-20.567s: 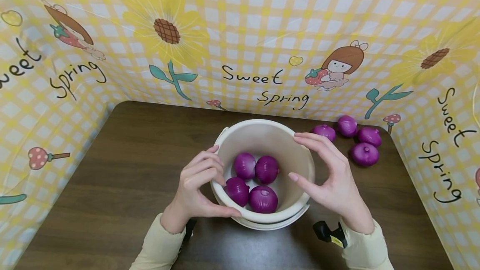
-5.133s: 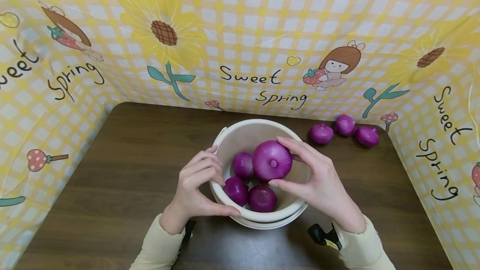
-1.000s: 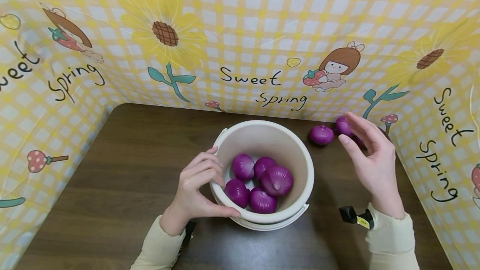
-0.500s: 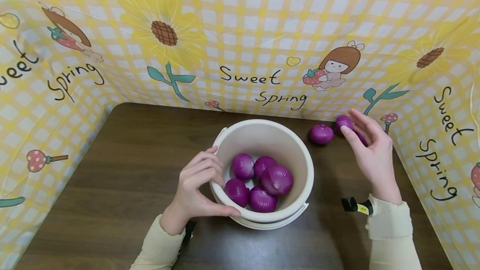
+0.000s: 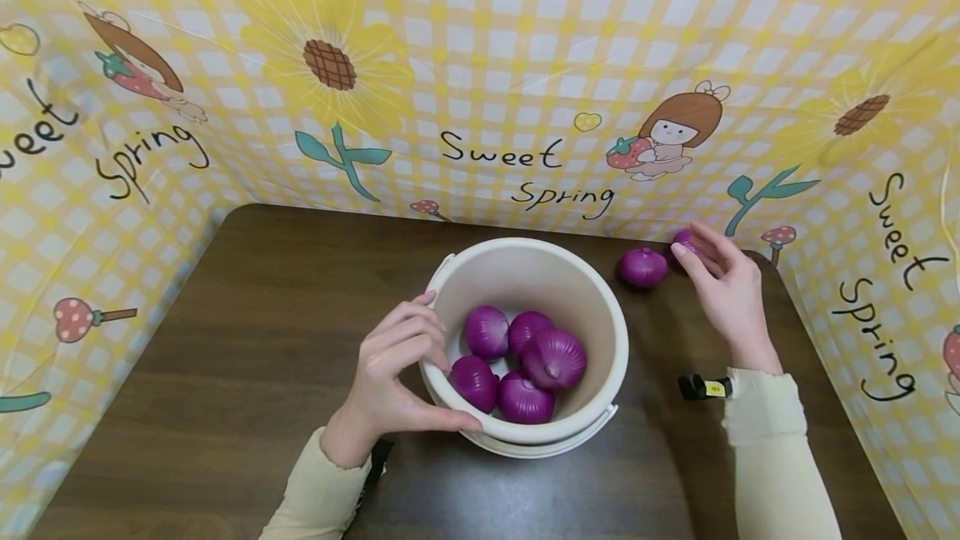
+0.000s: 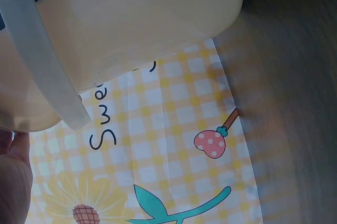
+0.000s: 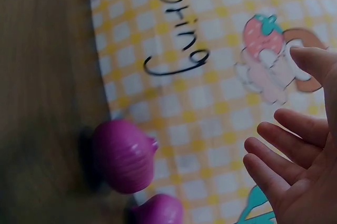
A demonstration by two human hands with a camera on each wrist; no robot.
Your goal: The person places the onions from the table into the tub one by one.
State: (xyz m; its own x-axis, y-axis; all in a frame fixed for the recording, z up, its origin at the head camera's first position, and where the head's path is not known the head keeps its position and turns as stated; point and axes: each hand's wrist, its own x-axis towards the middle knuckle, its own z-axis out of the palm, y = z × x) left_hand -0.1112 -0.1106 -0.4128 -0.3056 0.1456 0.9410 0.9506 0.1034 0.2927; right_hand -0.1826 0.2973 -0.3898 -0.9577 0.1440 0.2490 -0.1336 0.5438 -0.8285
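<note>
My left hand (image 5: 393, 373) grips the rim of a white bucket (image 5: 621, 319), thumb at the front and fingers on its left side. Several purple onions (image 5: 553, 361) lie inside it. In the left wrist view appear the bucket's outer wall (image 6: 147, 19), its handle (image 6: 42, 50) and part of my hand (image 6: 15, 182). My right hand (image 5: 727, 298) reaches over the back right of the table, partly covering an onion (image 5: 682, 238); another onion (image 5: 642, 267) sits left of it. The right wrist view shows its fingers (image 7: 284, 145) spread apart, holding nothing, away from two onions (image 7: 124, 155).
The dark wooden table (image 5: 247, 340) carries the bucket near its middle. A yellow checked cloth (image 5: 480, 90) with flower prints stands as a wall behind and at both sides, close to the onions at the back right corner.
Since the earliest frame, one more onion lies in the bucket. Over the last second my right hand has moved slightly left among the onions on the table. My left hand stays on the bucket.
</note>
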